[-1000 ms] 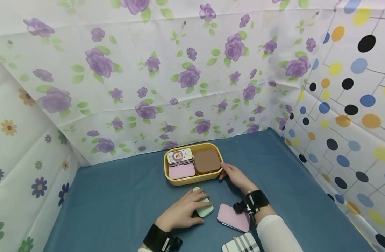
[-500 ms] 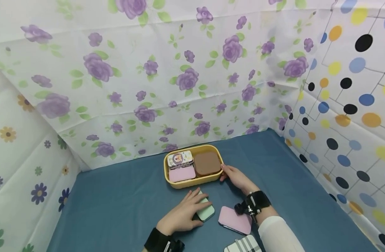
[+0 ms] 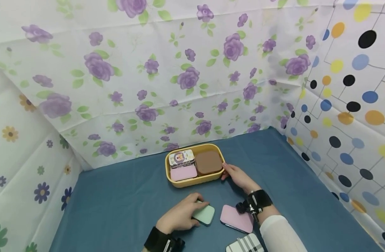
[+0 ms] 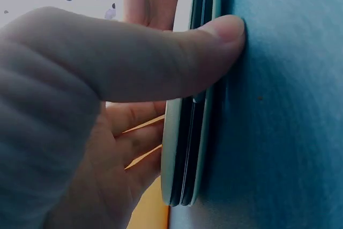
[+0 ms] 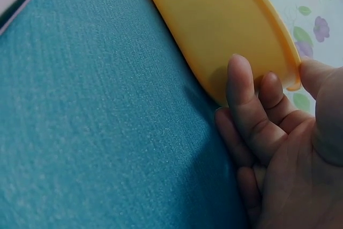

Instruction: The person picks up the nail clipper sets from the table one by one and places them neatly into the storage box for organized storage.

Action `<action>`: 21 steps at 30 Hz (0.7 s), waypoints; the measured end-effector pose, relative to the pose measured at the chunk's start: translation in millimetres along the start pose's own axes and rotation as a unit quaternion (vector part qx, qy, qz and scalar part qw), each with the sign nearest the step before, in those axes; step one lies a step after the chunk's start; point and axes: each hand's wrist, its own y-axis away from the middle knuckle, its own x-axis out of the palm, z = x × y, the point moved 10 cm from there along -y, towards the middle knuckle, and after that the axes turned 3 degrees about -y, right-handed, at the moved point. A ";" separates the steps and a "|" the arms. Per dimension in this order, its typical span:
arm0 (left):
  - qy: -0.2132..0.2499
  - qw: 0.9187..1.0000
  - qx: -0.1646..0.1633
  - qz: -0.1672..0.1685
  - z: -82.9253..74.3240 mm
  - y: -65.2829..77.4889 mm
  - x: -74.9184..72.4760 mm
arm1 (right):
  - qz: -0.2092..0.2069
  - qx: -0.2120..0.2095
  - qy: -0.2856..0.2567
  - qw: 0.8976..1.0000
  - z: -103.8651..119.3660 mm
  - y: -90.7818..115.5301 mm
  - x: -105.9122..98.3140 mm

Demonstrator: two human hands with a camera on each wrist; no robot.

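My left hand (image 3: 179, 214) grips a pale green flat case (image 3: 205, 214) with rounded corners, low over the blue cloth. In the left wrist view the thumb lies across the dark-rimmed edge of the green case (image 4: 170, 170), and the fingers are on its far side. At the right end of a yellow oblong tray (image 3: 192, 181), my right hand (image 3: 239, 176) holds the wall. The right wrist view has its thumb at the rim and fingertips against the outside of the tray (image 5: 214, 25). Inside stand a brown box (image 3: 208, 162), a pink case (image 3: 184, 172) and a bear-print case (image 3: 181, 158).
A second pink case (image 3: 237, 218) lies near my right wrist, with a plaid case (image 3: 245, 244) nearer to me. Blue cloth (image 3: 116, 203) covers the surface. Flowered sheeting (image 3: 167, 87) rises behind the tray, and dotted sheeting (image 3: 353, 140) on the right.
The left fingers have drawn in from lying spread over the green case to gripping it, and the case has turned slightly. The right hand stays at the tray's end.
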 end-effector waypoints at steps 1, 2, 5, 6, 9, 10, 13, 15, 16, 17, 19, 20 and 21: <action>-0.003 1.000 0.002 -0.002 -0.3 0.0 -0.7 | 0.000 -0.001 0.002 1.000 0.8 -0.3 -0.1; -0.006 1.000 0.005 -0.006 -0.7 -0.1 -1.5 | -0.002 -0.001 0.003 1.000 1.3 -0.4 -0.3; -0.016 1.000 0.015 -0.015 -2.4 0.2 -4.3 | -0.003 0.002 0.004 1.000 1.5 -0.2 0.3; -0.018 1.000 0.018 -0.018 -2.9 0.8 -5.2 | -0.002 0.002 0.002 1.000 1.7 0.1 1.0; -0.022 0.999 0.022 -0.021 -3.6 2.5 -4.5 | 0.002 0.005 -0.001 1.000 -0.2 2.0 3.8; -0.022 0.999 0.022 -0.021 -3.2 3.1 -4.0 | 0.004 0.005 -0.001 1.000 -0.6 2.5 4.7; -0.025 0.999 0.021 -0.021 -2.8 4.9 -3.6 | 0.005 0.003 -0.002 1.000 -0.7 3.9 6.3; -0.026 0.999 0.022 -0.023 -2.6 5.1 -4.0 | 0.006 0.003 -0.001 1.000 -0.4 4.7 6.5; -0.027 0.999 0.023 -0.025 -2.8 5.0 -4.9 | 0.006 0.004 0.000 1.000 -0.5 4.8 6.2; -0.026 0.999 0.025 -0.027 -3.3 4.7 -6.1 | 0.005 0.005 0.001 1.000 -0.5 4.8 5.6; -0.026 0.998 0.032 -0.039 -4.9 4.2 -10.7 | 0.002 0.006 0.004 1.000 0.1 4.4 4.1; -0.025 0.998 0.033 -0.045 -5.4 4.0 -12.7 | 0.001 0.006 0.005 1.000 0.4 3.8 3.4; -0.023 0.998 0.036 -0.051 -6.1 4.0 -14.9 | -0.001 0.007 0.006 1.000 0.8 3.1 2.7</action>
